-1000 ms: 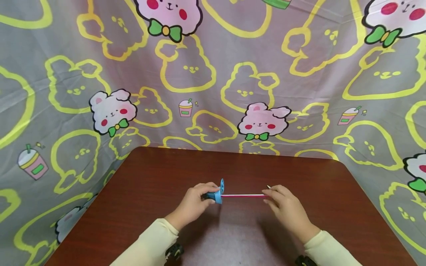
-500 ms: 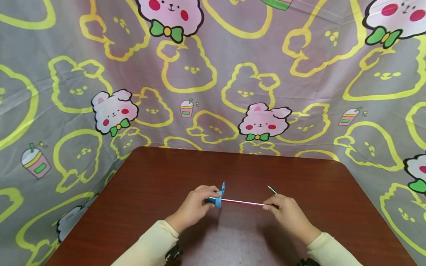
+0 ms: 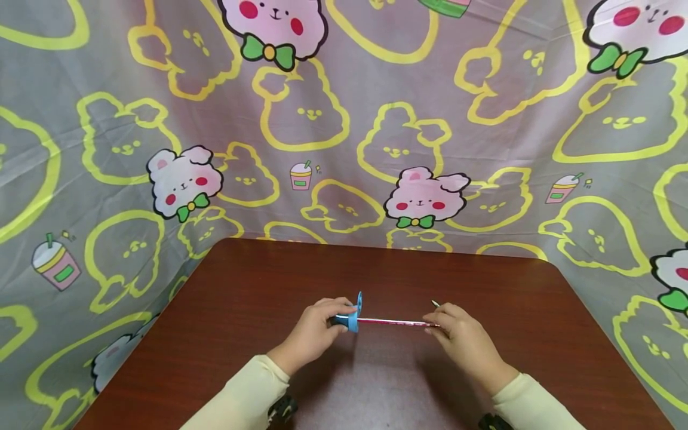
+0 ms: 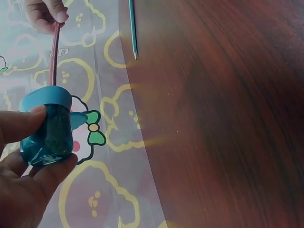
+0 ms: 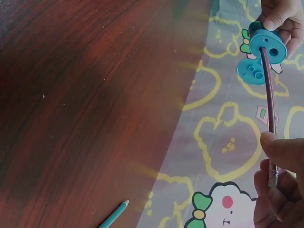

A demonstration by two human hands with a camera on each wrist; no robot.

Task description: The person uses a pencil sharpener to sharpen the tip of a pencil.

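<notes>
My left hand point(image 3: 309, 331) grips a blue pencil sharpener point(image 4: 50, 128) with a see-through, dark teal body, thumb on one side and fingers on the other. Its round lid point(image 5: 251, 71) hangs flipped back beside the two-holed top. A pink-red striped pencil point(image 3: 392, 322) runs into one of those holes, its inserted tip hidden. Near the pencil's other end, my right hand point(image 3: 466, 339) pinches it between thumb and fingers. Both hands hold these things above the table. A teal pencil point(image 5: 114, 214) lies on the wood beyond my right hand, partly hidden in the head view.
The dark red-brown wooden table point(image 3: 269, 269) has rounded far corners. A grey cloth point(image 3: 344, 119) printed with yellow outlines and white rabbit faces hangs behind it and along both sides.
My right hand rolled over and dipped half a second ago, tilting the pencil, and is now turned back and slightly raised. The left hand keeps the sharpener nearly in place.
</notes>
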